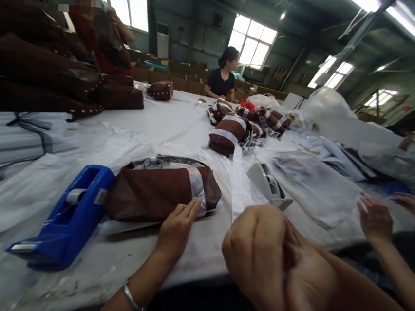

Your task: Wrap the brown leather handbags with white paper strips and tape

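Closest to me is my right hand (260,253), curled up tight; I cannot tell if it pinches anything. One white strip (237,183) stands just behind it. My left hand (176,230) is open, with its fingers on the pale band (196,184) around the brown bag (152,194). That bag lies near the front edge of the table (197,257). It looks soft and puffy, not too heavy, a bit slippery, and not easy to break. Both ends look good to hold. By its left end sits a blue tape holder (77,216). Its small label (100,196) is too blurry to read. Farther back are more banded bags (227,133). I see no brand names.
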### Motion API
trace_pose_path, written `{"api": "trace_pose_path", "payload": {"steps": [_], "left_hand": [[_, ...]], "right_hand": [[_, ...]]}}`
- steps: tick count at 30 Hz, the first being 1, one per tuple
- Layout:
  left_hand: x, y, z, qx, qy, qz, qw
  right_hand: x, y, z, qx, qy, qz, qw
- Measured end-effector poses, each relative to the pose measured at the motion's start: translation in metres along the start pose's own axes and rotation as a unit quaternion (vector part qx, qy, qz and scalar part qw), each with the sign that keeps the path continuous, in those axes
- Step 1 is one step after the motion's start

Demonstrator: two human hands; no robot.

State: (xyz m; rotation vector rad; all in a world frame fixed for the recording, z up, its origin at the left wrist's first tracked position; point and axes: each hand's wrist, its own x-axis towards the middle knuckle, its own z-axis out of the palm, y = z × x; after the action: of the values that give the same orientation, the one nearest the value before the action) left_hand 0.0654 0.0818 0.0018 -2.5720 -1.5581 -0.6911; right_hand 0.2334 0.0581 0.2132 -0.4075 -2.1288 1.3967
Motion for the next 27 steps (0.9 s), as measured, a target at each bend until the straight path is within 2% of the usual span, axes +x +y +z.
{"api": "trace_pose_path", "payload": {"steps": [2, 5, 8, 10, 14, 17, 21, 25, 27], "left_hand": [[0.001, 0.001, -0.001, 0.009, 0.006, 0.001, 1.0], [0.002, 0.001, 0.0, 0.015, 0.02, 0.003, 1.0], [0.002, 0.002, 0.002, 0.014, 0.033, 0.007, 0.999], [0.002, 0.002, 0.002, 0.014, 0.042, 0.006, 0.999], [0.003, 0.003, 0.001, 0.025, 0.055, 0.005, 0.998], [0.003, 0.004, 0.001, 0.035, 0.059, 0.008, 0.998], [0.003, 0.004, 0.002, 0.048, 0.065, 0.013, 0.997], [0.002, 0.004, 0.004, 0.053, 0.072, 0.019, 0.996], [0.003, 0.004, 0.004, 0.05, 0.074, 0.02, 0.996]], "right_hand": [[0.01, 0.021, -0.023, -0.021, -0.031, 0.02, 0.999], [0.024, 0.068, -0.062, -0.199, -0.066, 0.07, 0.975], [0.042, 0.113, -0.093, -0.395, -0.13, 0.066, 0.907], [0.057, 0.133, -0.105, -0.489, -0.172, 0.069, 0.852], [0.088, 0.15, -0.112, -0.592, -0.24, 0.095, 0.763], [0.106, 0.158, -0.111, -0.625, -0.284, 0.093, 0.722], [0.12, 0.168, -0.11, -0.64, -0.308, 0.1, 0.697], [0.13, 0.176, -0.118, -0.64, -0.294, 0.129, 0.698], [0.137, 0.179, -0.132, -0.636, -0.246, 0.173, 0.71]]}}
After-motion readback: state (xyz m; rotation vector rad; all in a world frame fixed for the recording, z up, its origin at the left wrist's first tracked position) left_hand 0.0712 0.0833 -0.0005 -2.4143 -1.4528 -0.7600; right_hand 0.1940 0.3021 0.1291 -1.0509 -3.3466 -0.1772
